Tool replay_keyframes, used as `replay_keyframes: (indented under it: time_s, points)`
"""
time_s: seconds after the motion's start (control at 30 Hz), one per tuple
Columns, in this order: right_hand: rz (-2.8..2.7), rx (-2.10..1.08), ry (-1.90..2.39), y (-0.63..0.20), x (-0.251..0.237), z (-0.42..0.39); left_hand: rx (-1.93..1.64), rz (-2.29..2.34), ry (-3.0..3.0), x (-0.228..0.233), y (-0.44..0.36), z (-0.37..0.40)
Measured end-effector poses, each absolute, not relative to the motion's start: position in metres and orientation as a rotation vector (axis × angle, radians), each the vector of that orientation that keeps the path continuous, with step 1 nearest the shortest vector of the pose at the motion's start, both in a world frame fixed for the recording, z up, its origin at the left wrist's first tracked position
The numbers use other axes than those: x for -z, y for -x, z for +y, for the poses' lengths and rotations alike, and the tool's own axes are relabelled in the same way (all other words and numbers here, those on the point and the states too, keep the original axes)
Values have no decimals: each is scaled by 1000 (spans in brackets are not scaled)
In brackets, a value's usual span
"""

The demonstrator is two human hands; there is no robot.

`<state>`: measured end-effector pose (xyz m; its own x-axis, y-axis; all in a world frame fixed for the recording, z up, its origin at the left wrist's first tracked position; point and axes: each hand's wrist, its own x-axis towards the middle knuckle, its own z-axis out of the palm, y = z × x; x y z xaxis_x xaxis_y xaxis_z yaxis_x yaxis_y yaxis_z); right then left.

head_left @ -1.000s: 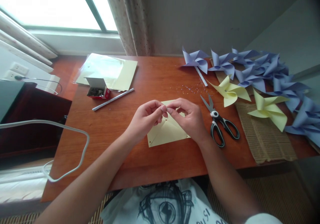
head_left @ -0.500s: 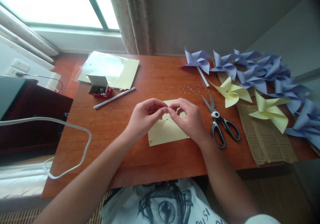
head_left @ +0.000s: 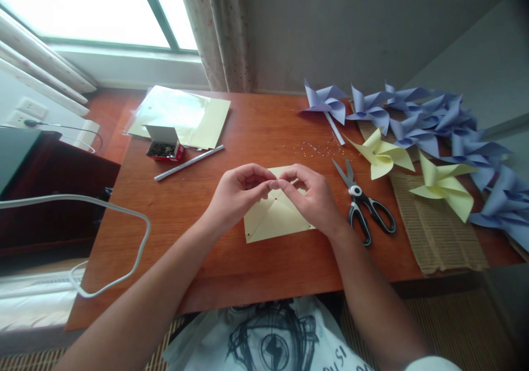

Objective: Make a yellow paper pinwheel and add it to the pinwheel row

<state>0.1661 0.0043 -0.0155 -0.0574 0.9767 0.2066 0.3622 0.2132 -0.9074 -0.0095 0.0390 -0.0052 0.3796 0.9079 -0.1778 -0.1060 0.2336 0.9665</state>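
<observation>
Where the two hands meet over the middle of the wooden table, the left hand and the right hand bring their pinched fingertips together, touching tip to tip just above a pale yellow paper square; whether something tiny is clamped between them is too small to tell. The square lies flat on the table, its diagonals marked by lines or creases and small dark dots showing at its centre and near-left corner, with both hands covering its far part. Just right of the right hand lie black-handled scissors, blades partly open and pointing to the far left. Farther right, a strip of brown corrugated card lies under two yellow pinwheels, and behind these a row of lilac pinwheels runs along the far right edge of the table. Tiny specks are scattered on the wood beyond the scissors. To the far left sit a small open red box of dark bits, a thin white stick just near it, and a sheaf of yellow sheets partly under clear film. A white cable loops off the table's left side.
</observation>
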Motion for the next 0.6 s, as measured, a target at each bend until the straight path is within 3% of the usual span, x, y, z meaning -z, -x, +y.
replay_keyframes:
  time_s: [0.6]
  points:
    - [-1569, -947, 1286, -168, 15, 3, -843, 921, -1136, 4, 11, 38]
